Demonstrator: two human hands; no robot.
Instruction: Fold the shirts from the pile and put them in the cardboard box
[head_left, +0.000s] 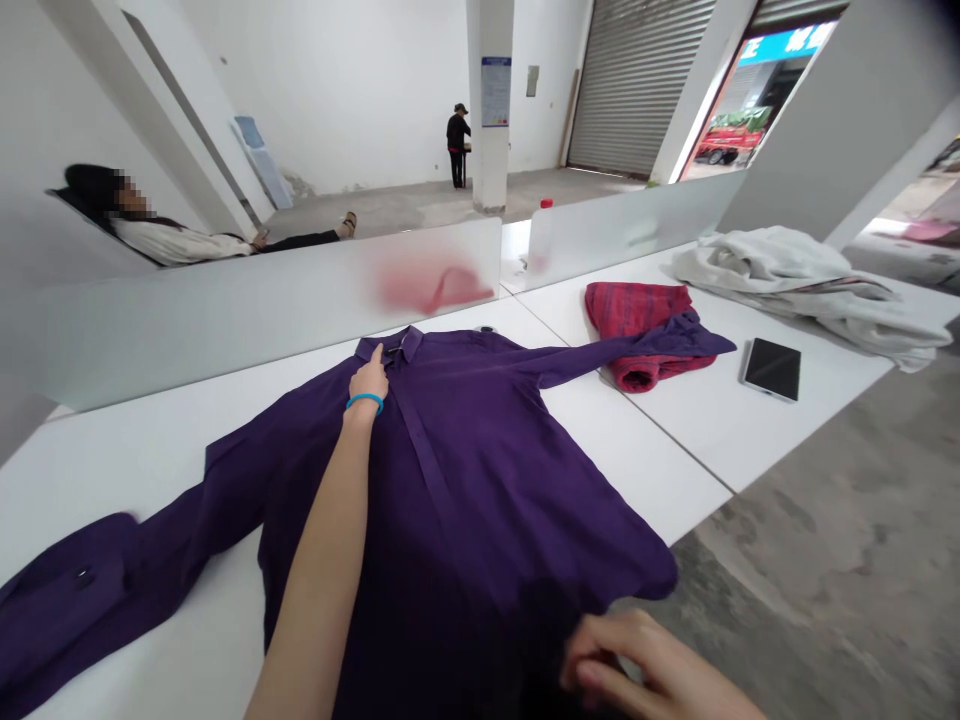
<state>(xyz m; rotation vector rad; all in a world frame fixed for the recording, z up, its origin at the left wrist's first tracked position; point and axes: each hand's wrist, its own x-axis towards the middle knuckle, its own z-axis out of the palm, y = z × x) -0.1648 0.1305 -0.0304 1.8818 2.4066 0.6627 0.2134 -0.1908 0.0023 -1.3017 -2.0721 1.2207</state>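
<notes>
A long-sleeved purple shirt point(472, 480) lies spread on the white table point(637, 450), collar toward the far side. My left hand point(368, 375), with a blue band on its wrist, rests at the shirt's collar point(396, 345), its fingers close together. My forearm crosses the shirt's front. At the near edge, my right hand point(626, 665) has its fingers curled at the lower hem, which lies in shadow. One sleeve point(637, 355) stretches right across a red cloth; the other point(82, 590) trails off the lower left.
A folded red cloth point(637, 335), a black tablet point(772, 368) and a crumpled white cloth point(810, 285) lie on the table to the right. A frosted divider point(262, 310) runs along the far edge. Concrete floor point(825, 550) lies right. One person reclines behind the divider; another stands farther back.
</notes>
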